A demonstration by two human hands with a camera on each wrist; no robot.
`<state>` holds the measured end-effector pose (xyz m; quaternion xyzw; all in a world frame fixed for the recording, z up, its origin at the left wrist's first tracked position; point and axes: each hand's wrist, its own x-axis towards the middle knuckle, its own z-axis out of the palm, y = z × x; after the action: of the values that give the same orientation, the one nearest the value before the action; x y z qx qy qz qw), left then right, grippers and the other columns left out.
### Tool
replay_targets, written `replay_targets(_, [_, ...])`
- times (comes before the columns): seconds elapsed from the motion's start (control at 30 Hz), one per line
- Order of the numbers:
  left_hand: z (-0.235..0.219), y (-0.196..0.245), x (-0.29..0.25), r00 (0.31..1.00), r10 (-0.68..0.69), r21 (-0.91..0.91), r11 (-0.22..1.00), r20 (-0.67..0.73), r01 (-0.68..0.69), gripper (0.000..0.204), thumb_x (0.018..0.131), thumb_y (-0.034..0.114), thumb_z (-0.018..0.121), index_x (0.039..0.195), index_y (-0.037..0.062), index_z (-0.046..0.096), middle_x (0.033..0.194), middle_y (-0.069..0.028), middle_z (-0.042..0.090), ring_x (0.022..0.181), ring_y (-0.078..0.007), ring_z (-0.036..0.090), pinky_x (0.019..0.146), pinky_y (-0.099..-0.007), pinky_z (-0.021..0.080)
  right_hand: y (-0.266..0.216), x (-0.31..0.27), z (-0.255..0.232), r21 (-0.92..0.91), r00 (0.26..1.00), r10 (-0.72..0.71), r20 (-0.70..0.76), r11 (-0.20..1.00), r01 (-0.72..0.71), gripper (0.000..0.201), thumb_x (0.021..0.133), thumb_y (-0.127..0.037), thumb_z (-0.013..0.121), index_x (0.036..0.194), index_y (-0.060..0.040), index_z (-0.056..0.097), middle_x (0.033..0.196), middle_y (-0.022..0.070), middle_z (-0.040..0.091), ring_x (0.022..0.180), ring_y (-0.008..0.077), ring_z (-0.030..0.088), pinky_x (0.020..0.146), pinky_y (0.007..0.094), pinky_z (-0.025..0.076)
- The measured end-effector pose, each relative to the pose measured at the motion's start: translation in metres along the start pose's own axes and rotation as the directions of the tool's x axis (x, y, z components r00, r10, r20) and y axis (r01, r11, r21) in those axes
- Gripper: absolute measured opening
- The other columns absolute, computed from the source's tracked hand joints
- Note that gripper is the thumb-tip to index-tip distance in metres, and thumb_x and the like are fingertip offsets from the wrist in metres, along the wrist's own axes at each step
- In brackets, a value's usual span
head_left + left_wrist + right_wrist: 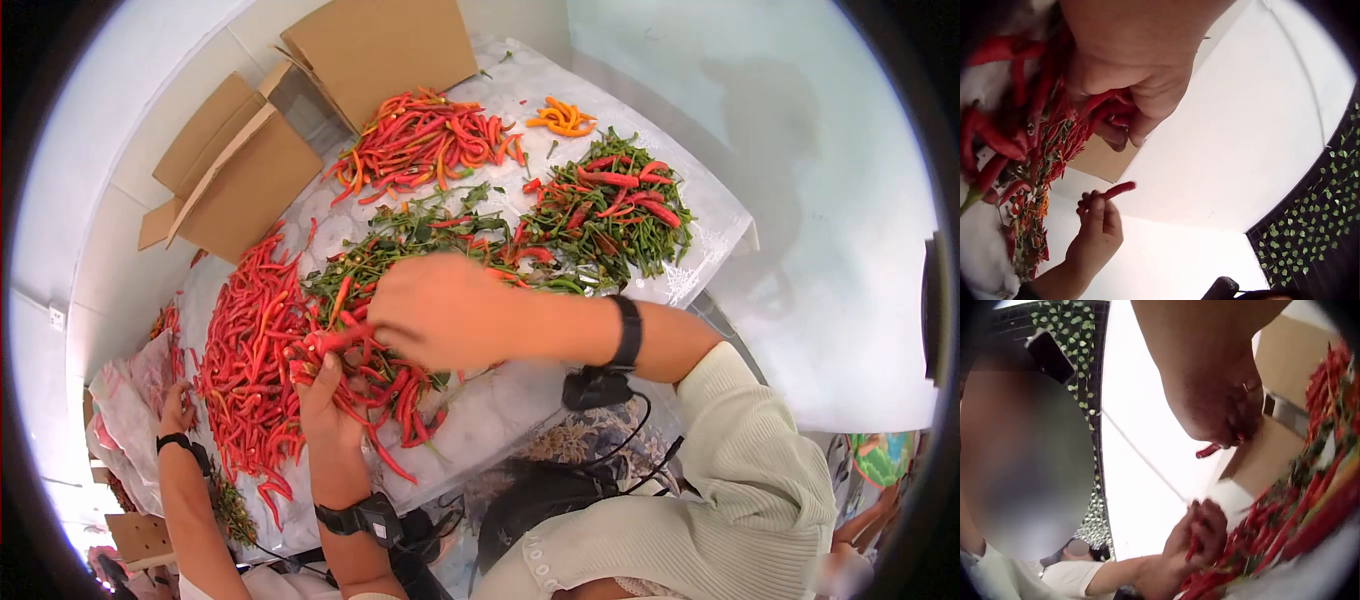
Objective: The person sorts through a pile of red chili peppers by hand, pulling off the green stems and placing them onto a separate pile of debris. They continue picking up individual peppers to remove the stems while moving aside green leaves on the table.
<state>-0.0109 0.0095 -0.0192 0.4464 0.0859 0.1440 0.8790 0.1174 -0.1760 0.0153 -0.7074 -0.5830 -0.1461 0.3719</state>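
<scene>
Over the near end of the chili heap, my left hand (330,400) holds several red chilies, its thumb raised beside them. The left wrist view shows those chilies (1113,109) bunched under the curled fingers of that hand (1138,69). My right hand (440,310) is just right of it, above the chilies and green stems (340,275). In the right wrist view the right hand (1216,394) pinches one red chili (1209,451), with its fingers curled; the left hand (1200,537) is below it. The same chili (1121,190) sticks out of the right hand (1097,228) in the left wrist view.
A large red chili heap (250,370) lies at left, another red pile (425,140) at the back. Green stems with red chilies (620,210) are at right, near orange chilies (562,117). Cardboard boxes (240,180) stand behind. Another person's hand (178,408) is beside a plastic bag (135,400).
</scene>
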Motion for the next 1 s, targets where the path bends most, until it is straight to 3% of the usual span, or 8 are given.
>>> replay_targets(0.1, [-0.001,0.008,0.0,0.995,-0.059,-0.068,0.996,-0.085,0.053,0.024,0.092,0.012,0.049,0.115,0.0082,0.05,0.097,-0.004,0.056,0.076,-0.0111,0.055,0.055,-0.0212,0.052,0.021,-0.007,-0.049,-0.211,0.954,0.287,0.093,0.942,-0.263,0.016,0.078,-0.021,0.06,0.088,-0.0089,0.063,0.082,0.0093,0.06,0.082,0.029,0.058,0.07,0.0407,0.047])
replay_targets(0.27, [0.004,0.011,-0.001,0.991,-0.134,-0.23,0.964,-0.001,0.13,0.021,0.093,0.013,0.046,0.112,0.0068,0.05,0.081,-0.0006,0.045,0.061,-0.0075,0.041,0.046,-0.0182,0.043,0.073,-0.061,-0.126,-0.48,0.858,0.454,-0.242,0.712,-0.512,0.017,0.08,-0.017,0.054,0.089,-0.0081,0.066,0.086,0.0118,0.061,0.083,0.0311,0.058,0.072,0.0416,0.046])
replay_targets(0.4, [0.006,0.007,-0.002,0.987,-0.156,-0.201,0.966,0.049,0.162,0.021,0.09,0.011,0.051,0.111,0.0066,0.05,0.08,-0.0009,0.047,0.058,-0.0071,0.042,0.043,-0.0177,0.038,0.094,-0.095,-0.151,-0.68,0.81,0.52,-0.272,0.492,-0.544,0.018,0.078,-0.018,0.059,0.091,-0.0083,0.067,0.083,0.0104,0.061,0.084,0.0286,0.057,0.073,0.0388,0.045])
replay_targets(0.5, [0.005,0.007,-0.002,0.985,-0.162,-0.175,0.969,0.067,0.172,0.021,0.086,0.01,0.057,0.107,0.0073,0.051,0.078,-0.0001,0.052,0.055,-0.0063,0.042,0.042,-0.018,0.034,0.082,-0.086,-0.135,-0.702,0.913,0.262,-0.312,0.584,-0.407,0.015,0.076,-0.016,0.061,0.088,-0.0077,0.067,0.082,0.0097,0.06,0.084,0.0271,0.056,0.074,0.0376,0.045])
replay_targets(0.67, [0.008,0.012,-0.003,0.99,-0.123,-0.131,0.983,0.064,0.131,0.019,0.084,0.008,0.058,0.102,0.0065,0.053,0.076,-0.0003,0.052,0.055,-0.0059,0.042,0.041,-0.0178,0.031,0.038,-0.041,-0.069,-0.097,0.94,0.195,0.278,0.98,-0.175,0.011,0.07,-0.012,0.065,0.079,-0.0048,0.063,0.079,0.0092,0.059,0.083,0.0274,0.056,0.074,0.0377,0.045])
replay_targets(0.8, [0.009,0.014,-0.002,0.993,-0.115,-0.092,0.989,0.015,0.116,0.02,0.082,0.006,0.059,0.101,0.0054,0.053,0.071,-0.0006,0.051,0.054,-0.0061,0.043,0.04,-0.0181,0.031,0.036,-0.022,-0.034,-0.091,0.852,0.076,0.517,0.995,-0.034,0.017,0.063,-0.009,0.069,0.08,-0.0041,0.064,0.077,0.0104,0.058,0.083,0.0296,0.056,0.074,0.0397,0.045])
replay_targets(0.93, [0.011,0.015,-0.003,0.993,-0.119,-0.082,0.989,0.01,0.119,0.02,0.081,0.005,0.061,0.099,0.0051,0.053,0.067,-0.0005,0.05,0.05,-0.0062,0.045,0.038,-0.0185,0.032,0.043,-0.008,-0.032,-0.082,0.686,0.17,0.707,0.984,-0.159,0.019,0.062,-0.004,0.068,0.08,-0.0023,0.062,0.08,0.0101,0.059,0.084,0.0291,0.055,0.076,0.0372,0.044])
replay_targets(1.0, [0.012,0.015,-0.002,0.993,-0.116,-0.071,0.991,-0.001,0.116,0.02,0.08,0.006,0.062,0.097,0.0055,0.053,0.066,-0.0002,0.05,0.049,-0.0063,0.046,0.037,-0.0188,0.032,0.045,-0.008,-0.038,-0.019,0.74,0.164,0.652,0.98,-0.2,0.018,0.063,-0.003,0.066,0.08,-0.0017,0.061,0.082,0.0102,0.059,0.083,0.0293,0.055,0.075,0.0371,0.045])
